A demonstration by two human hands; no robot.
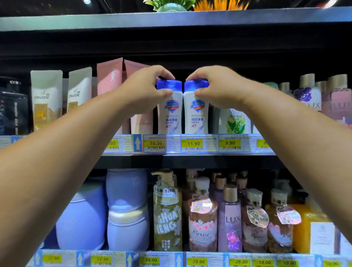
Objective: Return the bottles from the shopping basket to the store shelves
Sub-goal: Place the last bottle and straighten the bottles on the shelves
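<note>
Your left hand (145, 91) pinched the cap of one white blue-capped plastic bottle (169, 112), your right hand (221, 89) its twin (196, 114), both upright at the black shelf's (190, 160) front edge; jerky release could have toppled them forward.

I see a dark metal shelf edge (190, 161) below the fingers (164, 74), fronted by a strip of yellow price labels (193, 143). Well above the fingers runs a grey upper shelf board (114, 22), with a bright ceiling lamp (87, 1) up left.
</note>
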